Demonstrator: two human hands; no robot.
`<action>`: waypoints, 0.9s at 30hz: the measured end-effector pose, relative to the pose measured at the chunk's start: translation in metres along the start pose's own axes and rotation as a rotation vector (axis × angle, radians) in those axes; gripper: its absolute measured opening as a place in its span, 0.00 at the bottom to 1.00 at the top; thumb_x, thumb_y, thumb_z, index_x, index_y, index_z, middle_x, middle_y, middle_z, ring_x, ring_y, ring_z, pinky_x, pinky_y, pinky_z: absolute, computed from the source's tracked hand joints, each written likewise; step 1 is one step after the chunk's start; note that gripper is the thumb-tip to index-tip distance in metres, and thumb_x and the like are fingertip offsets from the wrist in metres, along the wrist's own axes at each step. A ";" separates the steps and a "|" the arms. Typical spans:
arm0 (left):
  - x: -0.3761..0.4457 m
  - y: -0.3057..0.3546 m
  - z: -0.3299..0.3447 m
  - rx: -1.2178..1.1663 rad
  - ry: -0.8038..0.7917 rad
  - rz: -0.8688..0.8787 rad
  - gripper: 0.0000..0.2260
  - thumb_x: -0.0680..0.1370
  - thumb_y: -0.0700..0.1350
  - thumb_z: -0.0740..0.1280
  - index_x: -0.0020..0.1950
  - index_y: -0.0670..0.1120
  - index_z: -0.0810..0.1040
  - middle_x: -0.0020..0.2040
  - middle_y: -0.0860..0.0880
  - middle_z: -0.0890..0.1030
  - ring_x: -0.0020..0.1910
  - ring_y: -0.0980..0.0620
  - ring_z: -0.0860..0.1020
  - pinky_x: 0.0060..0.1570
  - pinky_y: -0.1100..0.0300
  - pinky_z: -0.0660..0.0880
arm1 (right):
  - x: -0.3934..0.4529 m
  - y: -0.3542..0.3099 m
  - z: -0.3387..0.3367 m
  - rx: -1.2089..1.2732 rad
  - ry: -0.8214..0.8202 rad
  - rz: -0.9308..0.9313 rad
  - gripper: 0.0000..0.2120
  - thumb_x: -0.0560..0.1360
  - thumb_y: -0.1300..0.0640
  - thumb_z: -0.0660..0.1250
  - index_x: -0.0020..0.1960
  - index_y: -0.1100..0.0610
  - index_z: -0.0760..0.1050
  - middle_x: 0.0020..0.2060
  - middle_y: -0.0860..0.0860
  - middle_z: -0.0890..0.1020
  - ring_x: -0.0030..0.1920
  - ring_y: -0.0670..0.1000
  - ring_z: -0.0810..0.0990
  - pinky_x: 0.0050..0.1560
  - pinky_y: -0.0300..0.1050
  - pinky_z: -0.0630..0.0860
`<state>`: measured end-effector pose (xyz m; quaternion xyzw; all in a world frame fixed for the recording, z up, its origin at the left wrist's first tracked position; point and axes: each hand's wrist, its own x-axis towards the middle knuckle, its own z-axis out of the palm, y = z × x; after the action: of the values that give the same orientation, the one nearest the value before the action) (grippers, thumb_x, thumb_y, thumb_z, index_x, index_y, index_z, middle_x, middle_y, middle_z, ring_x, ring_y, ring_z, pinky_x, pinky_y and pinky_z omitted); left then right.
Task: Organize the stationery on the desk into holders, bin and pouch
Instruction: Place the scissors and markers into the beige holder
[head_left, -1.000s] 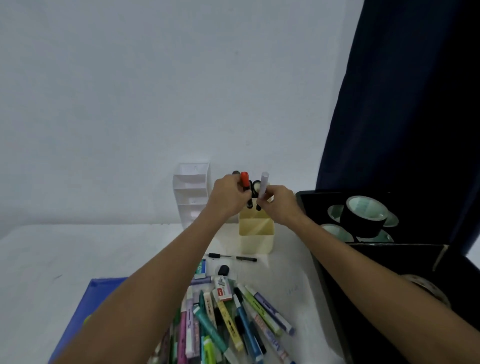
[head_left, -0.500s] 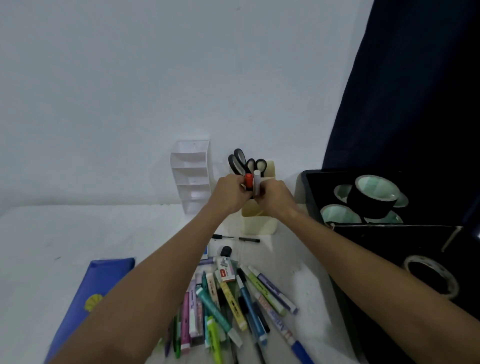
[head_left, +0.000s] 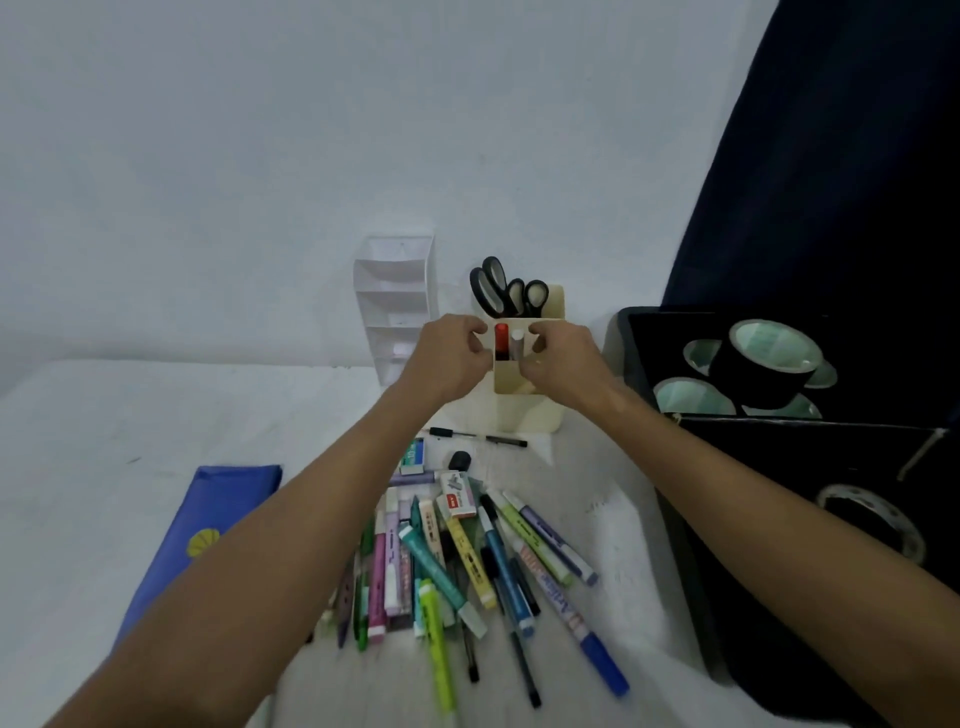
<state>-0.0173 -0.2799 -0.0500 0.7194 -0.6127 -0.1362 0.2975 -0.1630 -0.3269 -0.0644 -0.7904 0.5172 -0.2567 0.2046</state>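
Two bare arms are reaching forward over a white counter (head_left: 130, 415) toward a cream pen holder (head_left: 527, 387) standing near the back wall. The left hand (head_left: 449, 358) and right hand (head_left: 563, 366) are flanking the holder's front compartment, fingers loosely curled; whether they are pinching anything is hard to tell, since the fingertips are partly hidden. An orange marker (head_left: 502, 340) and a pale marker (head_left: 516, 344) are standing upright in that compartment, between the hands. Black scissors (head_left: 506, 291) are sticking up from the rear compartment. A white tiered holder (head_left: 392, 306) is standing just to the left. A pile of markers and pens (head_left: 467, 561) is lying nearer the camera, with a blue pouch (head_left: 208, 525) to its left and a black bin (head_left: 779, 467) holding tape rolls (head_left: 763, 364) on the right. The markers are probably light, stiff and smooth, so gripping mid-barrel should be easiest, and the light holder may tip if nudged
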 end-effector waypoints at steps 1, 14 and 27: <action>-0.008 -0.002 -0.004 -0.010 0.003 -0.006 0.17 0.76 0.42 0.66 0.65 0.44 0.76 0.51 0.49 0.83 0.48 0.55 0.76 0.48 0.68 0.66 | -0.007 -0.001 -0.004 -0.010 -0.016 -0.014 0.18 0.76 0.54 0.65 0.61 0.63 0.75 0.50 0.57 0.81 0.47 0.55 0.79 0.49 0.47 0.77; -0.105 -0.045 -0.015 0.018 -0.207 -0.114 0.13 0.75 0.47 0.70 0.60 0.52 0.79 0.48 0.55 0.81 0.43 0.54 0.78 0.42 0.66 0.70 | -0.115 -0.003 -0.008 -0.336 -0.706 -0.017 0.12 0.70 0.50 0.73 0.46 0.59 0.82 0.40 0.51 0.82 0.38 0.49 0.79 0.37 0.42 0.75; -0.161 -0.109 -0.036 0.037 -0.078 -0.326 0.08 0.75 0.38 0.67 0.52 0.46 0.82 0.42 0.50 0.82 0.36 0.54 0.78 0.37 0.63 0.75 | -0.137 -0.006 0.014 -0.483 -0.773 -0.118 0.16 0.69 0.48 0.74 0.42 0.56 0.71 0.32 0.48 0.73 0.30 0.45 0.72 0.29 0.39 0.69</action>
<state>0.0561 -0.1074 -0.1144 0.8090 -0.5011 -0.1990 0.2341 -0.1958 -0.1974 -0.0987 -0.8814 0.4019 0.1738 0.1775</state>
